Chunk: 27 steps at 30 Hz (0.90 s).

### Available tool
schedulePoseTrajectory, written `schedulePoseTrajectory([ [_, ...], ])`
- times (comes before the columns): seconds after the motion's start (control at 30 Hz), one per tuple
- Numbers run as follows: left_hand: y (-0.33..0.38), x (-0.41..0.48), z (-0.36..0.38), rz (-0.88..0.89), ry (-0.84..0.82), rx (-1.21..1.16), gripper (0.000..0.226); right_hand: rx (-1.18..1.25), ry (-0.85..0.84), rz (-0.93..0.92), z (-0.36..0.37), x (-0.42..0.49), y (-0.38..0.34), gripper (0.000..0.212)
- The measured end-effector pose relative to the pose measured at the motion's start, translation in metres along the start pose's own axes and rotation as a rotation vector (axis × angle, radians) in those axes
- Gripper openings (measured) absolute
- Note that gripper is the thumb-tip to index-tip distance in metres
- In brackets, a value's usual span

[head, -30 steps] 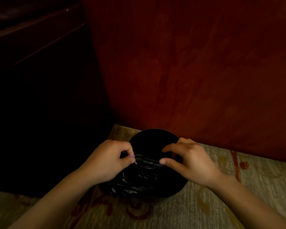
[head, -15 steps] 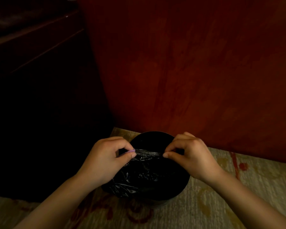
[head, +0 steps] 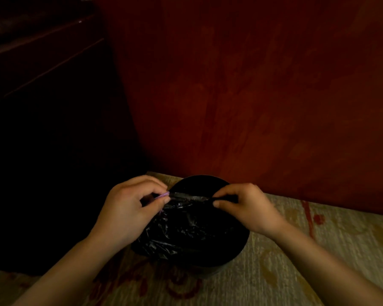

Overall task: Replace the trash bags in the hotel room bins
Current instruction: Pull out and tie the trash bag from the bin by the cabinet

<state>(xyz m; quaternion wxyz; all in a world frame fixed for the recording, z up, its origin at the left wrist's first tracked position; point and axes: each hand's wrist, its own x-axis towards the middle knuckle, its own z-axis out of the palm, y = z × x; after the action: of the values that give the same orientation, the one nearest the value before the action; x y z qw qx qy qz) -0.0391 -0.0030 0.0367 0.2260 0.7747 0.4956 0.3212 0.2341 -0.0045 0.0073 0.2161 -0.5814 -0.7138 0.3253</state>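
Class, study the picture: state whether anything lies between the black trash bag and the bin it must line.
Nothing visible: the left hand and right hand pinch the trash bag directly over the open bin, whose interior is dark.

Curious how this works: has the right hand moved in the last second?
Yes: the right hand, pinching the black trash bag, moved slightly toward the far rim of the bin.
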Motion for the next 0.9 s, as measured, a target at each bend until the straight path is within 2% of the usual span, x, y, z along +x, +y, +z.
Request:
schedulePoseTrajectory([
  [0.07, 0.008, 0.0, -0.005, 0.112, 0.001, -0.018, 0.003, 0.152, 0.069, 0.034, -0.001, 0.004, -0.001, 0.006],
  [0.13, 0.018, -0.006, -0.009, 0.166, -0.055, -0.117, 0.01, 0.225, 0.097, 0.06, -0.002, 0.007, -0.001, 0.008],
  [0.27, 0.031, -0.021, -0.01, 0.135, -0.183, -0.239, 0.012, 0.316, 0.106, 0.108, -0.005, 0.008, 0.0, 0.009],
  [0.37, 0.029, -0.026, -0.006, 0.08, -0.2, -0.252, 0.016, 0.389, 0.071, 0.129, -0.009, 0.011, 0.003, 0.011],
  [0.57, 0.033, -0.026, -0.004, 0.17, -0.253, -0.107, 0.021, 0.262, -0.065, 0.186, -0.009, 0.014, 0.001, 0.02],
  [0.67, 0.035, -0.027, -0.006, 0.199, -0.242, -0.099, 0.02, 0.016, -0.183, 0.208, -0.016, 0.016, -0.001, 0.03],
  [0.7, 0.035, -0.027, -0.007, 0.201, -0.233, -0.108, 0.019, -0.061, -0.202, 0.184, -0.017, 0.016, -0.002, 0.027],
  [0.77, 0.035, -0.028, -0.008, 0.197, -0.219, -0.113, 0.018, -0.081, -0.168, 0.152, -0.013, 0.016, -0.001, 0.012],
  [0.9, 0.034, -0.027, -0.009, 0.195, -0.196, -0.104, 0.018, 0.038, 0.024, 0.083, -0.001, 0.018, 0.003, 0.019],
])
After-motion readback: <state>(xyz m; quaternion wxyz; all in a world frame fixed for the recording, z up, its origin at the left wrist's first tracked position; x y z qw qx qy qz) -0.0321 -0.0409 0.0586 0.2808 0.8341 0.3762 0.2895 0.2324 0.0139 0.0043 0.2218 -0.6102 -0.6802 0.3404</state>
